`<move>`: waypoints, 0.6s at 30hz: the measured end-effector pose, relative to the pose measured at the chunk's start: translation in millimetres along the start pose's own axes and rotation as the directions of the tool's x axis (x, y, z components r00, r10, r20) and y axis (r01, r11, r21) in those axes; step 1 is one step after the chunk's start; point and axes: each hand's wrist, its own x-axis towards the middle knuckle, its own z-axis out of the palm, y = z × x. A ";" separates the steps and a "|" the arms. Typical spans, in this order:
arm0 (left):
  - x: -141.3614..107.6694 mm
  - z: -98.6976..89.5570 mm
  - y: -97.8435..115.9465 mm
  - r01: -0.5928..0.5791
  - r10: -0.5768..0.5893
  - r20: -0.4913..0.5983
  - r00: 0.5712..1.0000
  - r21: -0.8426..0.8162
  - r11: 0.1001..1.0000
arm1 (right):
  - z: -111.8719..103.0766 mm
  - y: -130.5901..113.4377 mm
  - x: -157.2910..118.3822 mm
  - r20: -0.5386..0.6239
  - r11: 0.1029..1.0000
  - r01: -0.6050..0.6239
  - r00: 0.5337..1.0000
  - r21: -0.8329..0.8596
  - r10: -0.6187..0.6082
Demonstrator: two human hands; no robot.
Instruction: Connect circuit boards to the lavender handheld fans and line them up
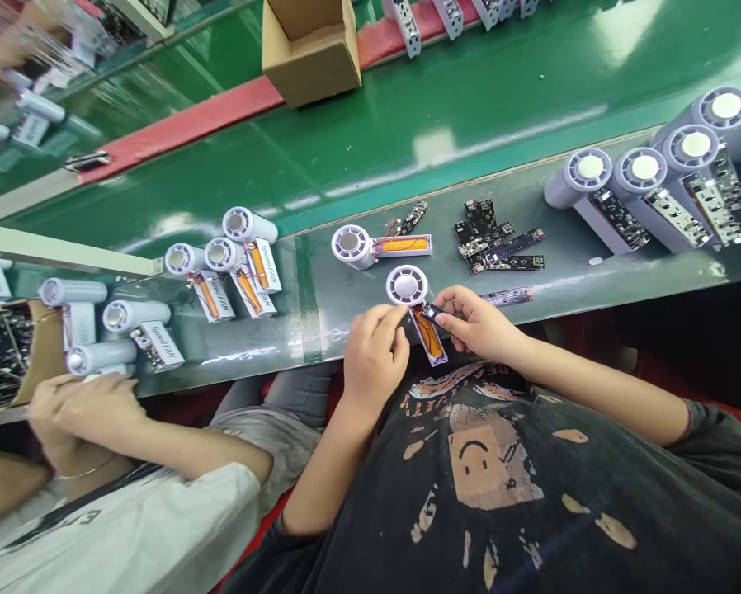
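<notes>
A small lilac handheld fan [406, 285] lies at the bench edge in front of me, its handle uncovered to show an orange battery [431, 334] and thin wires. At the fan's neck, the fingertips of my left hand [375, 356] are pinched together; what lies between them is hidden. My right hand [479, 323] grips a black circuit board [431, 312] by one end, over the handle beside the battery. Just behind lies another uncovered fan [353, 244], with a loose circuit board [413, 218] near its battery.
A pile of circuit boards [491, 239] lies right of centre, a strip-like board [507, 296] before it. Several fans [587, 173] stand at far right, others [188, 260] at left. A green belt [457, 115] and cardboard box [312, 62] are beyond. A co-worker's hands [86, 408] are left.
</notes>
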 end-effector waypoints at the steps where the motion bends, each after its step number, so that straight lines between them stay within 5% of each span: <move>1: 4.4 0.7 -3.4 -0.018 0.019 -0.051 0.998 0.030 0.999 | 0.0 -0.7 -0.2 -0.004 1.000 0.002 1.000 -0.007 -0.002; 4: 23.1 3.5 -13.1 -0.134 0.138 -0.068 0.988 0.065 0.989 | 0.0 -1.0 -0.6 -0.015 0.999 0.028 0.999 -0.016 -0.028; 9: 51.4 2.9 -19.9 -0.260 0.257 0.263 0.930 -0.025 0.965 | 1.5 3.5 0.4 -0.027 0.998 0.069 0.997 -0.007 -0.069; 14: 55.8 -8.2 -17.7 -0.157 0.148 0.309 0.939 0.004 0.988 | -3.4 1.4 -0.3 -0.049 0.992 0.089 0.994 -0.092 -0.094; 18: 45.4 -12.6 -10.4 -0.015 0.010 0.298 0.955 0.012 1.000 | -13.1 -18.7 -10.1 -0.021 0.840 0.174 0.976 -0.513 -0.216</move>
